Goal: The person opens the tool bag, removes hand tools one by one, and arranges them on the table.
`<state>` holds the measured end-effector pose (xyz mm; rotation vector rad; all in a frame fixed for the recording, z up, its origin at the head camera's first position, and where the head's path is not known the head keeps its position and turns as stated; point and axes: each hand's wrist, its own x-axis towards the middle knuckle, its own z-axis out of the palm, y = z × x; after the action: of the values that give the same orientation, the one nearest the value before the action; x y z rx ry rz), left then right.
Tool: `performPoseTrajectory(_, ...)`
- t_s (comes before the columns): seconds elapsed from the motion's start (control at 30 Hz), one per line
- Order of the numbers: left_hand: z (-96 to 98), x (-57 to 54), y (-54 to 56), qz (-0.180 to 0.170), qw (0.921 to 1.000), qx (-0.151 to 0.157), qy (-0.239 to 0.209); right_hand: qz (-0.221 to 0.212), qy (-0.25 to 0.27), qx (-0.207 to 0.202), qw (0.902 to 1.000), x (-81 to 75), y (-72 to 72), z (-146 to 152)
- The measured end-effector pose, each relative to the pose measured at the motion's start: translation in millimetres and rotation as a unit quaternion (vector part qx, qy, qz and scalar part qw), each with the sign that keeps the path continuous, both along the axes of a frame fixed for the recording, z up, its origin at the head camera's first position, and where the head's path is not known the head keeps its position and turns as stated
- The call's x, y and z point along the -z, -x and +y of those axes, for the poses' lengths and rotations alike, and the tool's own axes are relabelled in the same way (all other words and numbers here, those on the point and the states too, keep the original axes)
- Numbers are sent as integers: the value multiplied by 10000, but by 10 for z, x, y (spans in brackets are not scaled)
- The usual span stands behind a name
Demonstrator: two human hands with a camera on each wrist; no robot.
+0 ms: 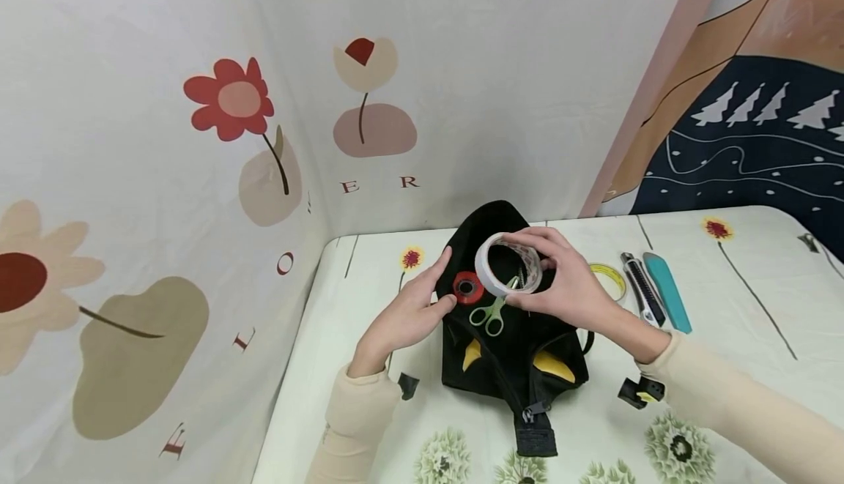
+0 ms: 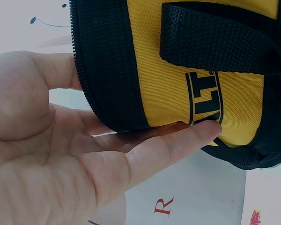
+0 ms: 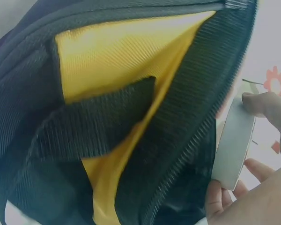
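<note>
A black and yellow zippered tool bag [image 1: 484, 374] stands gaping on the table, its yellow side lettered in the left wrist view. My left hand [image 1: 412, 315] grips its left rim, the thumb at the zipper edge and the fingers against the outside [image 2: 173, 145]. Over the opening, my right hand [image 1: 574, 279] holds a wide roll of white tape [image 1: 484, 268] between thumb and fingers; in the right wrist view the roll [image 3: 234, 143] shows edge-on beside the zipper. Inside the bag are a red tape roll [image 1: 467, 277] and green-handled scissors [image 1: 488, 317].
Right of the bag lie a yellow tape roll [image 1: 618, 279], a black and grey utility knife [image 1: 642, 290] and a teal knife-like tool [image 1: 667, 292]. The bag's strap end [image 1: 535, 436] trails toward the front. A printed cloth [image 1: 501, 88] hangs behind the flower-patterned table cover [image 1: 732, 389].
</note>
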<state>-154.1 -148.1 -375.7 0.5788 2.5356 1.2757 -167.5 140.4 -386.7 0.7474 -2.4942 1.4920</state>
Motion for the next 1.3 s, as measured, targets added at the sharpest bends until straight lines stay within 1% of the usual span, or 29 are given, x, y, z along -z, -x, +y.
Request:
performPoseTrajectory(0.2,6,-1,10,29,10000,40,-9,147,36,269,9995,-98,-60,185)
performPoseTrajectory(0.53,7,12,10,-41,10000,1,-37,-50,-1,681,9977,-134,-98,449)
performPoseTrajectory(0.7,7,11,8,-36,10000,5,-31,-46,-69,965,9953,-123,-124,594)
performPoseTrajectory(0.9,8,0,9,-29,10000,-6,14,65,-193,1280,9916,-84,-166,810)
performPoseTrajectory(1.0,6,1,11,-13,10000,13,12,134,-176,1422,9896,-52,-179,940)
performPoseTrajectory(1.13,6,9,15,-10,10000,34,9,183,-148,1646,9861,-9,-185,1116)
performPoseTrajectory(1.3,11,14,15,-51,10000,-1,15,368,-287,1966,9794,52,-184,1293)
